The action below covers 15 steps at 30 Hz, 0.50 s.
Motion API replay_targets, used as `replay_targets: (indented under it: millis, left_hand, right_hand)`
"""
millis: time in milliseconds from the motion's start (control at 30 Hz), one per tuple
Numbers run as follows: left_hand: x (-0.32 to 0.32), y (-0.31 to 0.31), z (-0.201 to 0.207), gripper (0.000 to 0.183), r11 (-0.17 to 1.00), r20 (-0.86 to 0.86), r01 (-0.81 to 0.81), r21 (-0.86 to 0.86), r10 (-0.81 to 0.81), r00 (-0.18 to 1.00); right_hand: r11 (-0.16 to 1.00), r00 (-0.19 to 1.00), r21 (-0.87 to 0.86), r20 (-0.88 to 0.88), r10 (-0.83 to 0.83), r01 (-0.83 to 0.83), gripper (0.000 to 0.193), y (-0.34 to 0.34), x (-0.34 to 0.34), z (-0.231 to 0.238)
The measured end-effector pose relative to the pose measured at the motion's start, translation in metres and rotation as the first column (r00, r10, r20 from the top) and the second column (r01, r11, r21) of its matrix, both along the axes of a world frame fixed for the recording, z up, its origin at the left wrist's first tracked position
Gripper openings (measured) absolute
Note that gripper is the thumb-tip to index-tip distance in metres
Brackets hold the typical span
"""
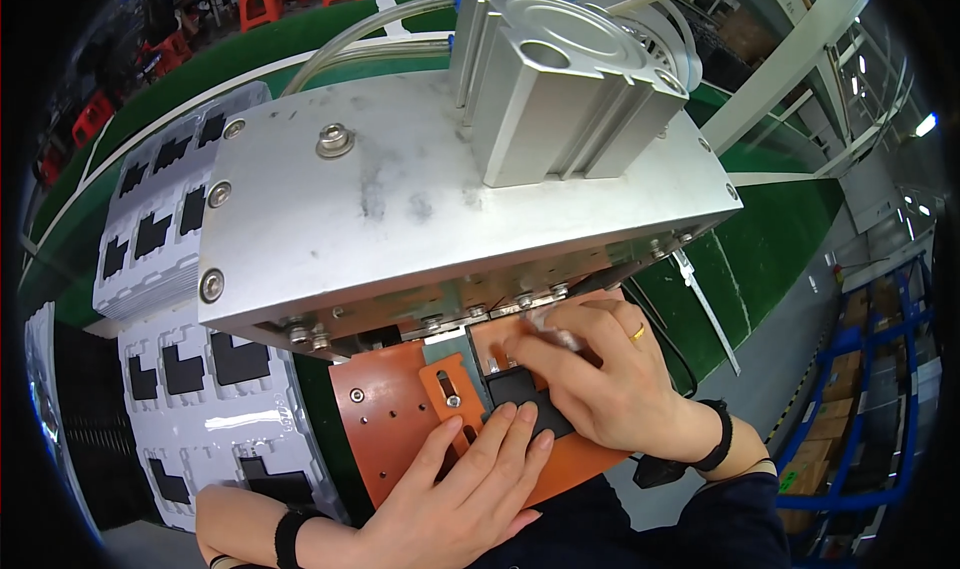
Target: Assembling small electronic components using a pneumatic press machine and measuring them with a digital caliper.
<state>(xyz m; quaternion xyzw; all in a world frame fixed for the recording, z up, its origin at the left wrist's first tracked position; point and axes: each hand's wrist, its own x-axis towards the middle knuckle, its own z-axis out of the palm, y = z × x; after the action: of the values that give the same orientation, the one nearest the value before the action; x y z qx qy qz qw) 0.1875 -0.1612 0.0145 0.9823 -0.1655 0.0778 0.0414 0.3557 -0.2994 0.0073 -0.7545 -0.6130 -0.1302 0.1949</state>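
Observation:
A flat black piece (515, 389) lies on the orange base plate (372, 419), against a metal strip at its left. My left hand (465, 479) is spread flat with its fingertips on the black piece's near part and on the plate. Curled over the piece's far right side is my right hand (610, 379), with its fingers pinched together. Something whitish and see-through shows blurred by those fingers; its kind is unclear. A slotted orange block (446, 389) is bolted beside the metal strip, left of the piece.
A metal press body (400, 199) with a cylinder (570, 109) overhangs the plate's far side. White moulded trays (200, 399) with black pieces stand at the left. A blue rack (850, 419) with boxes is at the right. Red stools (262, 7) stand far off.

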Motion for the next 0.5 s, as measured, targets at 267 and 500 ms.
replay_targets:
  millis: [267, 500]
  left_hand:
    - [0.002, -0.002, 0.001, 0.073, 0.998, -0.034, 0.002, -0.057, -0.004, 0.999]
    - [-0.003, -0.001, 0.005, 0.074, 0.958, -0.180, -0.096, -0.270, 0.048, 0.983]
  right_hand:
    - [0.993, 0.990, -0.034, -0.089, 0.105, -0.109, 0.042, -0.002, 0.005, 0.003]
    - [0.992, 0.902, 0.002, -0.416, 0.117, -0.127, 0.041, -0.033, 0.007, 0.010]
